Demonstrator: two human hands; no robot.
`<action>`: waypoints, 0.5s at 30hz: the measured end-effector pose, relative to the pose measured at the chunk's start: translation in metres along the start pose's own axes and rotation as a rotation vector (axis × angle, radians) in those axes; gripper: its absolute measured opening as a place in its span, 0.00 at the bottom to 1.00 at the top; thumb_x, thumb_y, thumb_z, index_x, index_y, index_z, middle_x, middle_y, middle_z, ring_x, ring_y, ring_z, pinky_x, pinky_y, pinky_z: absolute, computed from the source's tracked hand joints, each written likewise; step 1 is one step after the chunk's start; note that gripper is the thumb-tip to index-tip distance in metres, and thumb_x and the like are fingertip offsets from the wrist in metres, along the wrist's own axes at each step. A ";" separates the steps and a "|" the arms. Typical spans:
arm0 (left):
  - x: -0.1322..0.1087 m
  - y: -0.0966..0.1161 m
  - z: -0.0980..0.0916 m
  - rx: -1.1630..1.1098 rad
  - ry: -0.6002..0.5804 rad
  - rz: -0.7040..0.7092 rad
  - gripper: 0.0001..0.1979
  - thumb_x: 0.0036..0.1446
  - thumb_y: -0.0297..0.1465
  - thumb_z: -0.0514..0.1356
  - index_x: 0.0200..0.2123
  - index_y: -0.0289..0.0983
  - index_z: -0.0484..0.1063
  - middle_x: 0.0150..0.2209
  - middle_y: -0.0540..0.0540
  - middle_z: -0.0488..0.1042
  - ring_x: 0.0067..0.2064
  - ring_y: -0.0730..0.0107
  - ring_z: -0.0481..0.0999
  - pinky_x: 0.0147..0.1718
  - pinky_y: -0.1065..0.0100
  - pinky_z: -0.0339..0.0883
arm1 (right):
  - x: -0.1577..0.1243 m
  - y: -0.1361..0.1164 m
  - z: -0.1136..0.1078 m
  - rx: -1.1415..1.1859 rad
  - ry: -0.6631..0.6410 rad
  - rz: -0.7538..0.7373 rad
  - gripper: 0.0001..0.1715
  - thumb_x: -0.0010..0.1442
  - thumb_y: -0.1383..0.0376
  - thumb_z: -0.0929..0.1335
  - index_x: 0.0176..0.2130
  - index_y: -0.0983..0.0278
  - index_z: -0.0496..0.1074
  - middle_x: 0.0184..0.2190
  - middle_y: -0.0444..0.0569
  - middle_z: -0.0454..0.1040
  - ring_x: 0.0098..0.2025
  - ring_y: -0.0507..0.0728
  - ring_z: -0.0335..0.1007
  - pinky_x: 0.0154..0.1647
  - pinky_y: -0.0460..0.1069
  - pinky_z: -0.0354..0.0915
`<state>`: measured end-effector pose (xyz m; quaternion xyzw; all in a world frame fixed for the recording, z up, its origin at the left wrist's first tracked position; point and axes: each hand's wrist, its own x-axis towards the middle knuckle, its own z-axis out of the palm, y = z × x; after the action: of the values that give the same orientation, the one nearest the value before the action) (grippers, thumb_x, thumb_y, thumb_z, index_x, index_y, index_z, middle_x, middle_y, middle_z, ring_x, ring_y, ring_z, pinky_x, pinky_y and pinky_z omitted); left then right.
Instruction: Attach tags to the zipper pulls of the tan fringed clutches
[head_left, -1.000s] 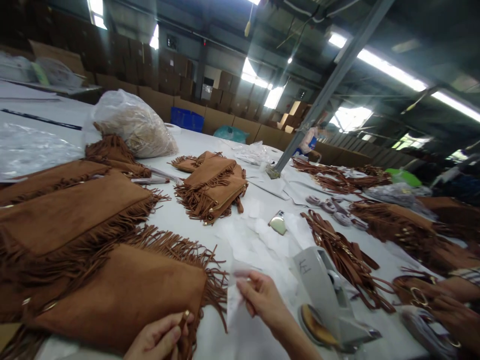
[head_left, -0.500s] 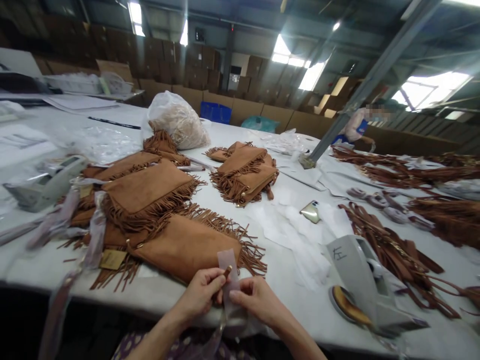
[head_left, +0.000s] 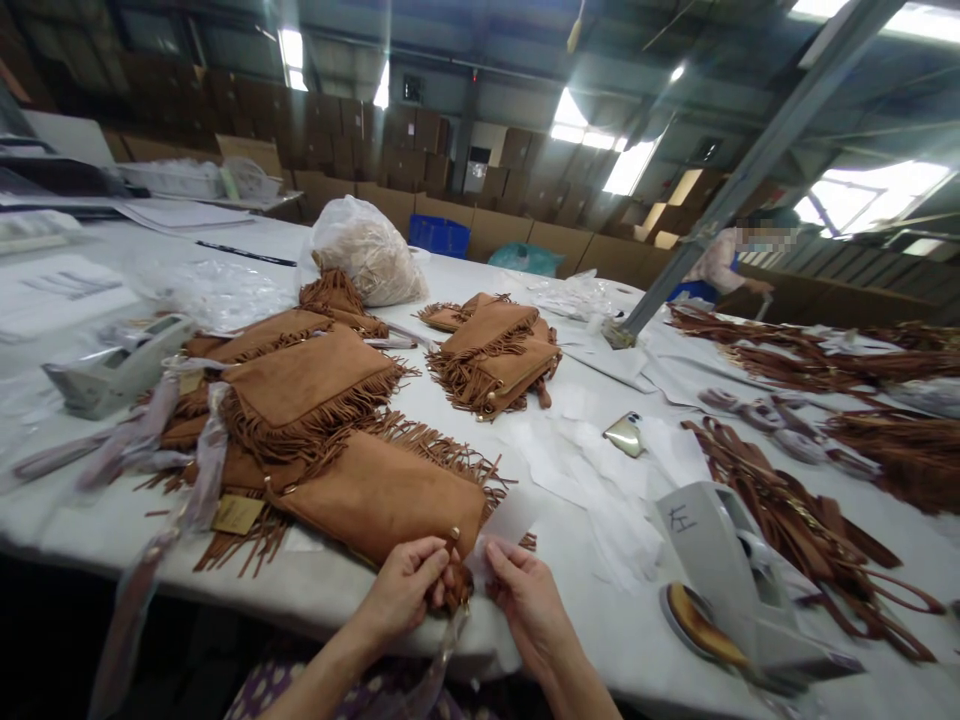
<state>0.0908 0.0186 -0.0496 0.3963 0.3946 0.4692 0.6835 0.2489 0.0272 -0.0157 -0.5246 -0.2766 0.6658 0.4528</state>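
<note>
A brown fringed bag [head_left: 390,495] lies flat at the table's front edge, just beyond my hands. My left hand [head_left: 409,588] is closed in a pinch on a brown leather strap [head_left: 454,588] with a small gold fitting, at the bag's lower right corner. Between the thumb and fingers of my right hand [head_left: 531,605] is a thin whitish paper slip [head_left: 511,518], held just to the right of the strap. From the strap, a plastic-wrapped length [head_left: 439,660] hangs over the table edge. A gold tag [head_left: 235,514] rests by the bag's left end.
More fringed bags [head_left: 307,375] are stacked on the left, with another pile [head_left: 499,350] farther back. Tape dispensers stand on the right [head_left: 709,540] and left [head_left: 112,365]. Brown straps [head_left: 795,500] spread along the right. A metal post [head_left: 675,270] rises before a person [head_left: 716,265].
My right hand has drawn the paper slip rightward, away from the strap, and the slip now tilts. More of the brown strap shows by my left hand. The view has shifted slightly.
</note>
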 end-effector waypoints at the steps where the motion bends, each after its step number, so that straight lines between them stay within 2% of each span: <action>1: 0.000 -0.003 -0.001 0.012 0.006 0.028 0.21 0.52 0.47 0.61 0.30 0.32 0.70 0.19 0.54 0.67 0.15 0.83 0.57 0.14 0.77 0.48 | 0.001 0.000 0.002 0.070 0.057 0.018 0.24 0.33 0.56 0.79 0.29 0.66 0.77 0.24 0.46 0.76 0.26 0.50 0.65 0.27 0.44 0.58; 3: 0.001 -0.009 -0.002 0.081 0.007 0.083 0.19 0.55 0.45 0.59 0.30 0.32 0.71 0.21 0.52 0.69 0.17 0.81 0.61 0.17 0.76 0.52 | 0.003 0.000 0.006 0.153 0.157 0.037 0.23 0.30 0.58 0.81 0.26 0.66 0.76 0.23 0.44 0.76 0.24 0.49 0.65 0.26 0.43 0.58; 6: -0.002 -0.011 -0.003 0.264 -0.007 0.150 0.17 0.59 0.41 0.55 0.27 0.33 0.71 0.21 0.51 0.68 0.19 0.78 0.63 0.19 0.75 0.55 | 0.005 0.000 0.013 0.210 0.215 0.014 0.21 0.31 0.58 0.81 0.24 0.65 0.74 0.21 0.43 0.75 0.24 0.48 0.65 0.24 0.43 0.59; 9: -0.007 -0.009 0.000 0.408 0.015 0.213 0.16 0.61 0.38 0.54 0.27 0.33 0.71 0.20 0.51 0.67 0.20 0.77 0.64 0.20 0.75 0.56 | 0.004 0.001 0.019 0.244 0.200 -0.029 0.20 0.34 0.59 0.80 0.26 0.65 0.75 0.24 0.44 0.77 0.25 0.49 0.67 0.26 0.44 0.62; 15: -0.010 -0.005 0.008 0.463 0.080 0.256 0.14 0.60 0.35 0.53 0.29 0.33 0.74 0.21 0.50 0.70 0.19 0.76 0.65 0.20 0.76 0.58 | 0.005 0.000 0.026 0.272 0.164 -0.063 0.19 0.36 0.59 0.79 0.30 0.65 0.78 0.28 0.46 0.79 0.27 0.51 0.71 0.30 0.45 0.66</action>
<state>0.0970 0.0063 -0.0494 0.5699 0.4645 0.4644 0.4937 0.2242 0.0350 -0.0102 -0.5022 -0.1621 0.6374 0.5615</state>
